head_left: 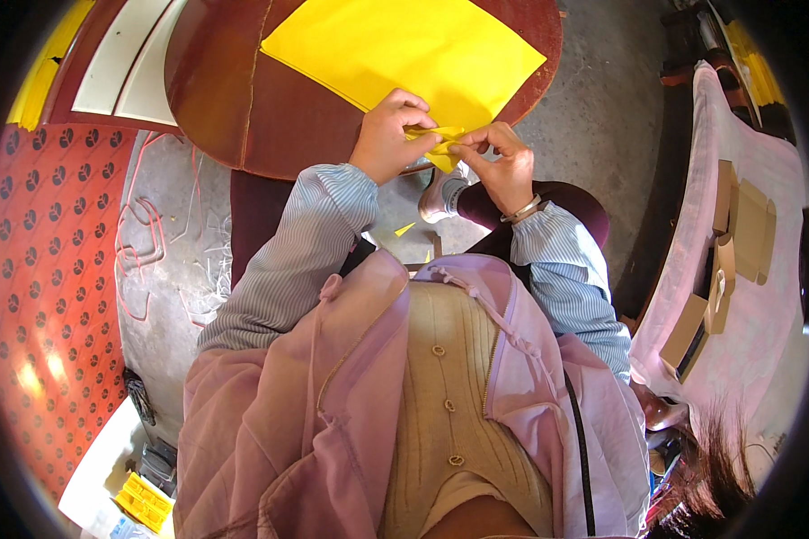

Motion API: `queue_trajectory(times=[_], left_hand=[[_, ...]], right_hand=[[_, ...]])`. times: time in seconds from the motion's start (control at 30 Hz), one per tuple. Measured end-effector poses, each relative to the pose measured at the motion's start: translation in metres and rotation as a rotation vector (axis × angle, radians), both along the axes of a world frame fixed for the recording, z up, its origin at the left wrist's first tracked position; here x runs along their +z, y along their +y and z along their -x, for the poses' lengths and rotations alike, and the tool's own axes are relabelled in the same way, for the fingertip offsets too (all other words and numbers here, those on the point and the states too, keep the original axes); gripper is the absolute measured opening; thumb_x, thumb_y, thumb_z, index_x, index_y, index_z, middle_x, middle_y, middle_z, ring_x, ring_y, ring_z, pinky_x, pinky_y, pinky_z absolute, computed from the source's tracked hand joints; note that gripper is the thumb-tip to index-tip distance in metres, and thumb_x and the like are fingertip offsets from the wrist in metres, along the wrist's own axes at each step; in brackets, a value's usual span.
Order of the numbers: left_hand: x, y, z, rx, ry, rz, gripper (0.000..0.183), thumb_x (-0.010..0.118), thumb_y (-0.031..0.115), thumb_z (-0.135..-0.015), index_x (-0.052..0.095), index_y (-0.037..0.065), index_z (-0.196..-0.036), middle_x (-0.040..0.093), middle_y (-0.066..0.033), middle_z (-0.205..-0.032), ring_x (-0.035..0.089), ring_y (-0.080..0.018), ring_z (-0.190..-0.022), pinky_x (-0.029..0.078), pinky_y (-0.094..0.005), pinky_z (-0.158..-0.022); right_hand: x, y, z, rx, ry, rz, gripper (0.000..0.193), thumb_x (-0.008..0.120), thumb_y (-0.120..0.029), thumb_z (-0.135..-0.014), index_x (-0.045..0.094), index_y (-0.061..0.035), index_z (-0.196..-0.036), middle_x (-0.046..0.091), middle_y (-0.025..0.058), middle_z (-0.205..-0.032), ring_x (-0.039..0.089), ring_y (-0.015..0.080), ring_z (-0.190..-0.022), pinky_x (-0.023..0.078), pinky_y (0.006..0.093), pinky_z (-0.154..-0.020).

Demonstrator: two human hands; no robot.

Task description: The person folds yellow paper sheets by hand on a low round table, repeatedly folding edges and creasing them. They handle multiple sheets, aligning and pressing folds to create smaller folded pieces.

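Observation:
Yellow sheets (404,54), paper or thin cloth, lie flat at the near side of a round brown-red table (306,112). Just at their near corner, a small folded and crumpled yellow piece (443,160) is held between my two hands. My left hand (389,135) pinches its left side between thumb and fingers. The right side is pinched by my right hand (503,169), with a bracelet on that wrist. Whether the folded piece is joined to the sheets or separate, I cannot tell.
Yellow scraps (404,230) lie on the grey floor below the table. To the left are a red patterned board (54,269) and tangled pink strapping (144,242). At right, opened cardboard boxes (742,225) rest on a surface with a pink cover (692,180).

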State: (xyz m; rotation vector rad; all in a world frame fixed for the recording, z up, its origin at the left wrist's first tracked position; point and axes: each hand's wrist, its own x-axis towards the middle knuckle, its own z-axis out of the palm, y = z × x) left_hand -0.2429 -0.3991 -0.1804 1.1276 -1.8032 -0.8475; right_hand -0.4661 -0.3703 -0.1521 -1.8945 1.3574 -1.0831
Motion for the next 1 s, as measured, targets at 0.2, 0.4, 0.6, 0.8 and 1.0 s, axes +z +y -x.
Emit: queue_trajectory(times=[0.2, 0.4, 0.6, 0.8, 1.0], left_hand=[[0.001, -0.001, 0.006, 0.088, -0.006, 0.018, 0.020, 0.084, 0.016, -0.083, 0.079, 0.001, -0.095, 0.071, -0.0112, -0.110, 0.073, -0.0253, -0.097, 0.059, -0.0339, -0.086], [0.000, -0.002, 0.005, 0.069, 0.038, -0.056, 0.019, 0.084, 0.015, -0.085, 0.078, 0.000, -0.095, 0.071, -0.0115, -0.111, 0.073, -0.0252, -0.098, 0.059, -0.0333, -0.087], [-0.002, -0.003, -0.003, 0.009, 0.021, -0.033, 0.017, 0.082, 0.014, -0.086, 0.079, 0.003, -0.098, 0.071, -0.0098, -0.114, 0.072, -0.0252, -0.103, 0.057, -0.0338, -0.091], [0.000, -0.003, -0.007, -0.053, 0.008, 0.018, 0.017, 0.081, 0.015, -0.084, 0.079, 0.004, -0.097, 0.070, -0.0091, -0.114, 0.071, -0.0256, -0.105, 0.057, -0.0344, -0.091], [0.000, 0.000, 0.005, 0.067, 0.016, -0.016, 0.019, 0.082, 0.015, -0.084, 0.079, 0.002, -0.097, 0.071, -0.0106, -0.112, 0.073, -0.0262, -0.100, 0.058, -0.0342, -0.090]], right_hand=[[0.001, 0.000, 0.000, 0.007, 0.051, 0.080, 0.023, 0.091, -0.008, -0.077, 0.076, -0.0042, -0.095, 0.073, 0.0058, -0.085, 0.067, 0.0191, -0.076, 0.053, 0.0325, -0.070], [0.002, 0.001, 0.003, 0.048, 0.078, 0.150, 0.016, 0.089, -0.010, -0.079, 0.080, -0.0046, -0.090, 0.075, 0.0064, -0.084, 0.068, 0.0210, -0.079, 0.053, 0.0329, -0.072], [0.000, 0.000, 0.003, -0.007, 0.021, -0.002, 0.015, 0.089, -0.011, -0.080, 0.081, -0.0043, -0.089, 0.074, 0.0067, -0.082, 0.068, 0.0190, -0.075, 0.053, 0.0321, -0.069], [-0.001, -0.001, 0.001, -0.018, -0.005, -0.017, 0.015, 0.090, -0.010, -0.079, 0.080, -0.0041, -0.089, 0.074, 0.0061, -0.081, 0.067, 0.0171, -0.074, 0.053, 0.0313, -0.068], [0.002, 0.000, -0.002, -0.001, -0.003, 0.040, 0.020, 0.090, -0.006, -0.078, 0.076, -0.0037, -0.092, 0.072, 0.0051, -0.083, 0.066, 0.0168, -0.074, 0.053, 0.0312, -0.068]])
